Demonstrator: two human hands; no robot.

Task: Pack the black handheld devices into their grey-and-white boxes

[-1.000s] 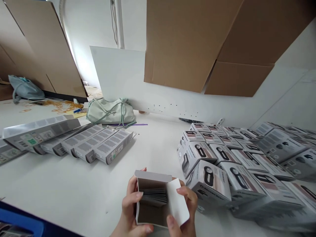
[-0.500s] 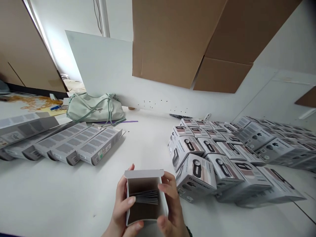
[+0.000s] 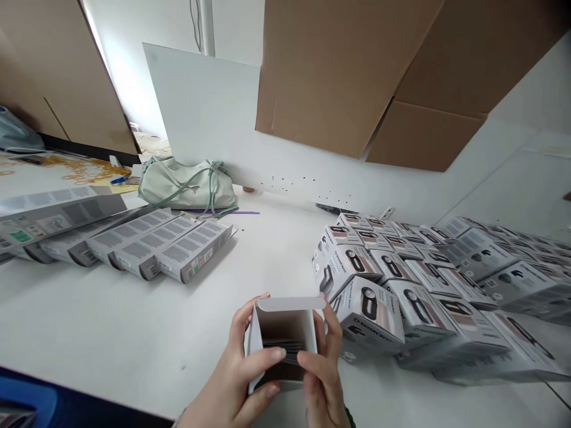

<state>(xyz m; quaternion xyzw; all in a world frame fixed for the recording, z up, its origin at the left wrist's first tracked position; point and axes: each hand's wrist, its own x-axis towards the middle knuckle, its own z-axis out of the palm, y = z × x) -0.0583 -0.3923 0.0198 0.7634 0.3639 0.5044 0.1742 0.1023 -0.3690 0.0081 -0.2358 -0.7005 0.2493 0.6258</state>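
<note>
Right now our left grip (image 3: pixel 247 362) and right grip (image 3: pixel 323 371) firmly hold an open white carton (image 3: pixel 289 304) of dark cards (image 3: pixel 285 351); closed boxes (image 3: pixel 370 309) crowd the right side of the surface (image 3: pixel 134 333).

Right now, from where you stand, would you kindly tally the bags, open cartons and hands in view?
Bags: 2 (pale green bag, pale blue bag)
Open cartons: 1 (white carton)
Hands: 2 (left hand, right hand)
Total: 5
</note>
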